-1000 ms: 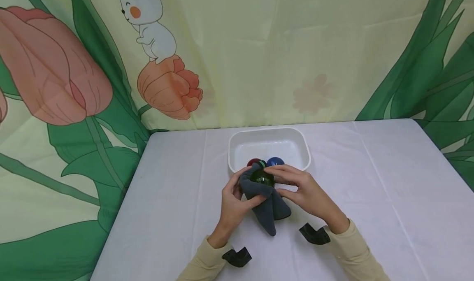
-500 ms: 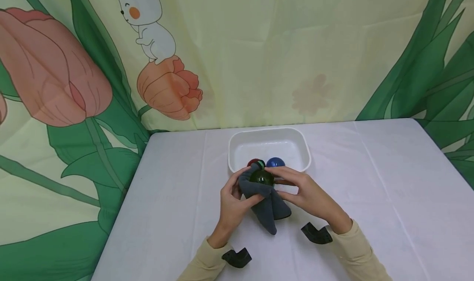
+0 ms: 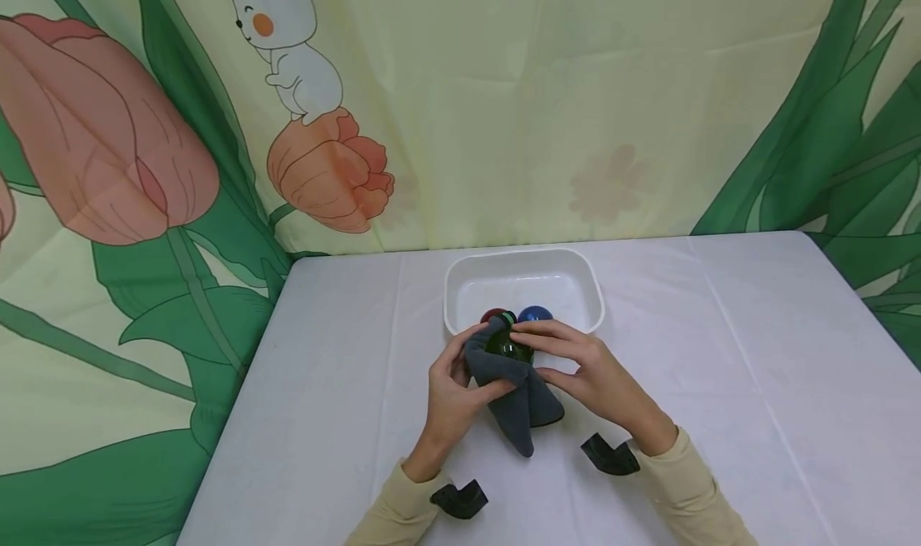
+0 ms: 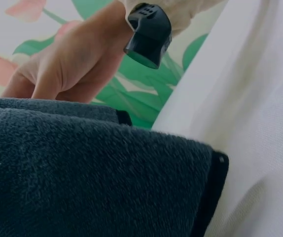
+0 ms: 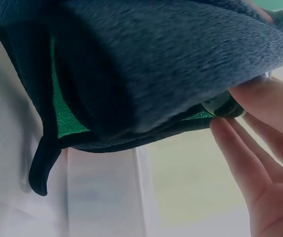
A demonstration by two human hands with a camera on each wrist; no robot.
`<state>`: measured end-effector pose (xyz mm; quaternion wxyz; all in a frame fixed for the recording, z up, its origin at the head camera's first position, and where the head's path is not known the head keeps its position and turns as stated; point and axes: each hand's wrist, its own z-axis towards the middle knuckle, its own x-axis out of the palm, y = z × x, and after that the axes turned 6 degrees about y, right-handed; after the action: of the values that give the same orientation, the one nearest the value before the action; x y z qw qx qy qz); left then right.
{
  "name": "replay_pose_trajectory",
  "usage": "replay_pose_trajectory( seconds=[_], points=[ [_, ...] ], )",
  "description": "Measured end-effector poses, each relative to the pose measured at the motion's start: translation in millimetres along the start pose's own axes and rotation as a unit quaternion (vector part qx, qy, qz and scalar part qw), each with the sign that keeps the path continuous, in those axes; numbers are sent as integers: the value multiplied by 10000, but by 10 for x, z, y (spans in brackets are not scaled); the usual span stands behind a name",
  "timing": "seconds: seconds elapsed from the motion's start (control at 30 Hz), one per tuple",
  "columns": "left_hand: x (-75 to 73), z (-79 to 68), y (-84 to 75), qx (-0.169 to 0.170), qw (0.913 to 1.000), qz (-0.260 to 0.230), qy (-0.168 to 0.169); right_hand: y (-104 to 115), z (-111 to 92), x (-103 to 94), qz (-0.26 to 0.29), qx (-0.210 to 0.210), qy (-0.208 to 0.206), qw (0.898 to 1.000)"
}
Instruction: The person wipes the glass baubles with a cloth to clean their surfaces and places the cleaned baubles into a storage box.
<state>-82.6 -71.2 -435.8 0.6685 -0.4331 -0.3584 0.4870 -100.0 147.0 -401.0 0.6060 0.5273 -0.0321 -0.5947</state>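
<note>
A dark, glossy green ball (image 3: 508, 346) sits in the fold of a grey-blue towel (image 3: 512, 402) just in front of a white tray. My left hand (image 3: 455, 402) grips the towel around the ball from the left, thumb on the near fold. From the other side, my right hand (image 3: 600, 374) holds the ball between fingers and thumb. In the right wrist view, the fingertips meet a small uncovered part of the ball (image 5: 224, 105); cloth hides most of it. The towel (image 4: 97, 173) fills the lower left wrist view, its dark-edged end hanging free.
Inside the white tray (image 3: 524, 266), a red ball (image 3: 492, 315) and a blue ball (image 3: 536, 313) lie along the near side, partly hidden by the towel and hands. White cloth (image 3: 324, 386) covers the table. A printed curtain (image 3: 460, 130) hangs behind it.
My right fingertips have shifted slightly down and left over the green ball. The left hand and towel have barely moved.
</note>
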Motion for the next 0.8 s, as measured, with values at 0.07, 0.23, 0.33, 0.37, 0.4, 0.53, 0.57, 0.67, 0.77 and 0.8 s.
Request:
replay_pose_trajectory(
  seconds=[0.07,0.23,0.33,0.37,0.4,0.53,0.57,0.67,0.77,0.8],
  points=[
    [0,-2,0,-12,10000,-7,44,1,3,-2,-62,-50,-21,10000],
    [3,-4,3,-5,9999,-11,139,19,-1,-17,25,-39,-16,10000],
    [3,-6,1,26,9998,45,197,24,-16,-26,494,344,109,9981],
    [4,-6,-1,37,9997,68,221,22,-23,-29,671,499,155,9964],
    [4,-7,-3,50,9996,95,243,18,-29,-32,816,647,197,9944],
    [-2,-2,-6,110,9993,158,316,1,-47,-42,1048,986,294,9892],
    [-3,0,-6,125,9993,169,318,-3,-49,-44,1043,1013,326,9888],
    [-4,3,3,187,9992,208,298,-7,-50,-54,1002,1050,426,9885],
    [-1,2,12,219,9992,238,253,2,-43,-71,947,949,488,9898],
    [1,1,15,217,9992,233,234,6,-40,-77,938,868,483,9906]
  ],
)
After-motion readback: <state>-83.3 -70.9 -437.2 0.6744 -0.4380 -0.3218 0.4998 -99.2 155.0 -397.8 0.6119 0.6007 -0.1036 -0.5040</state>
